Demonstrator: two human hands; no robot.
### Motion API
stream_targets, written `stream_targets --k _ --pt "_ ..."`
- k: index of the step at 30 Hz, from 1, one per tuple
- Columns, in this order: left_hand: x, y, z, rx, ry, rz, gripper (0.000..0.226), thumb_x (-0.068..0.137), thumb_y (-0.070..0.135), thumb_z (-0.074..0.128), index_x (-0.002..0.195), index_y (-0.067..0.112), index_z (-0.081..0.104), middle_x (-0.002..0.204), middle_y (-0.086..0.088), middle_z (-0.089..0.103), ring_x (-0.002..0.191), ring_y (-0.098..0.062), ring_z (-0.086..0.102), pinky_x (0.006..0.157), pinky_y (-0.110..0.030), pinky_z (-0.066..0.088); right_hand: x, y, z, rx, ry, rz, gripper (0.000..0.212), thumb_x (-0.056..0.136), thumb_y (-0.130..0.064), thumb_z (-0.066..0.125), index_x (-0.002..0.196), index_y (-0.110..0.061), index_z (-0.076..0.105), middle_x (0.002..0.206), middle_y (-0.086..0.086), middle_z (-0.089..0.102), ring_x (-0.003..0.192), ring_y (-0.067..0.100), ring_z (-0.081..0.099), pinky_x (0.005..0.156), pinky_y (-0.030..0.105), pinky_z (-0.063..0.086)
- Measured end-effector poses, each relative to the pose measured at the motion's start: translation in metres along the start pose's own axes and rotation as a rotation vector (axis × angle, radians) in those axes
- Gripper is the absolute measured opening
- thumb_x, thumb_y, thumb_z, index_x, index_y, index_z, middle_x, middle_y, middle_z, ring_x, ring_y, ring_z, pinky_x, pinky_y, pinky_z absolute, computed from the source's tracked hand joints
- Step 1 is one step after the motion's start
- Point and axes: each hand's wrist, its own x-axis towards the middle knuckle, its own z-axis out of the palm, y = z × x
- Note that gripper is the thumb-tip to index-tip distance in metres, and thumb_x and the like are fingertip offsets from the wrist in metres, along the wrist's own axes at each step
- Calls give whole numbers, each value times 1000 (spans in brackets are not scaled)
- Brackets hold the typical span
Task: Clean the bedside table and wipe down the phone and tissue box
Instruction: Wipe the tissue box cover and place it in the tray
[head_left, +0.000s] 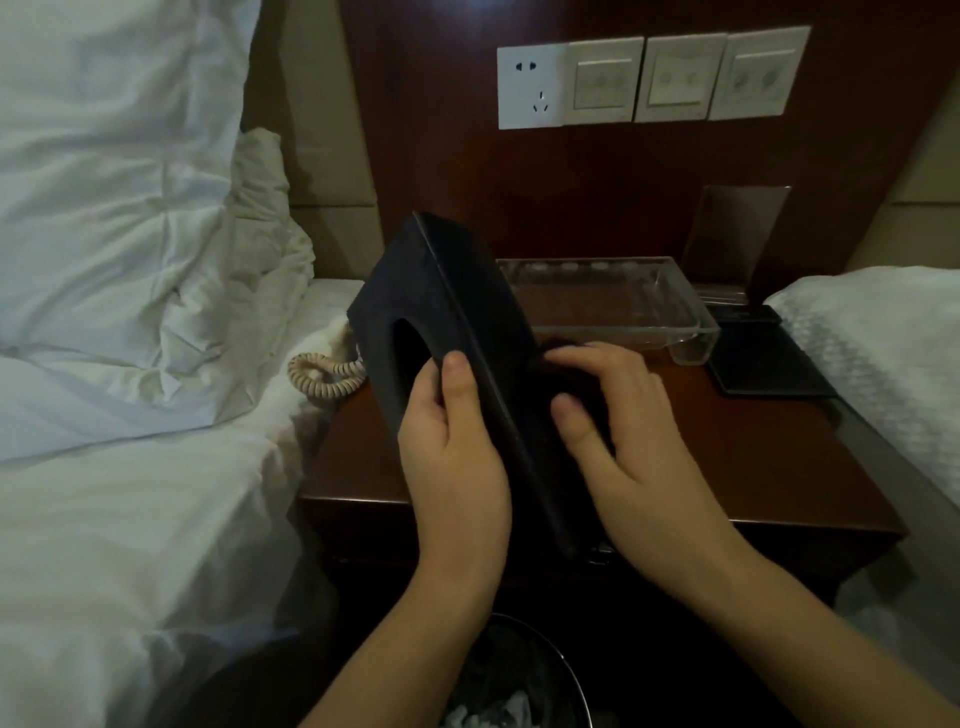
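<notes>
The dark tissue box is tilted up on edge over the bedside table, its oval slot facing left. My left hand grips its near end, thumb on the top edge and fingers in the slot. My right hand holds a dark cloth against the box's right face, fingers curved over it and thumb pressed beside it. Only the beige coiled cord of the phone shows, at the table's left edge; the box hides the phone itself.
A clear glass tray stands at the back of the table, with a dark pad and a standing sign holder to its right. White beds flank the table. A waste bin sits below my arms. Switches and a socket line the wall.
</notes>
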Motion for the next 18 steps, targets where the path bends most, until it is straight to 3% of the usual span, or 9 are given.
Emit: stream_targets --k 3,5,9,12,14,16,18 --pt "9 1 -5 -41 32 -40 37 108 34 41 97 9 66 82 -3 69 76 -17 67 71 -33 55 -23 -20 5 -109 -45 -132 29 97 -44 43 125 -50 45 135 -26 38 122 0 37 96 26 39" --pt "19 2 -9 -40 88 -70 35 107 37 43 95 12 65 76 3 69 72 -11 67 65 -27 54 -35 -25 13 -152 -46 -201 32 94 -47 44 126 -51 44 136 -26 38 120 1 39 94 27 40" --pt "16 9 -5 -85 121 -117 33 107 38 42 100 18 67 81 5 70 77 -10 69 73 -28 57 -35 -10 23 11 254 -45 32 95 -48 43 125 -58 43 134 -37 37 127 -2 36 101 15 29" --pt "7 14 2 -81 36 -231 32 106 40 44 110 19 68 95 4 76 87 -8 72 81 -29 56 -24 -4 25 311 409 62 27 99 -37 45 122 -50 49 131 -18 50 128 10 46 102 25 40" --pt "2 16 4 -17 -77 -261 33 103 45 49 109 18 68 96 0 76 90 -12 73 85 -35 57 -15 -4 20 366 483 77 27 100 -25 45 122 -38 54 127 -8 55 125 15 52 102 31 43" --pt "-1 16 3 103 -165 -233 41 96 54 53 101 15 63 87 -2 73 83 -15 72 78 -33 58 -7 -4 13 398 519 73 26 100 -19 45 121 -28 57 123 -6 58 120 16 55 100 30 45" --pt "-4 20 2 254 -215 -157 49 86 66 53 88 17 55 69 6 64 65 -6 64 60 -19 50 0 -3 5 443 539 71 25 100 -17 46 119 -28 58 118 -13 60 116 10 57 95 22 45"
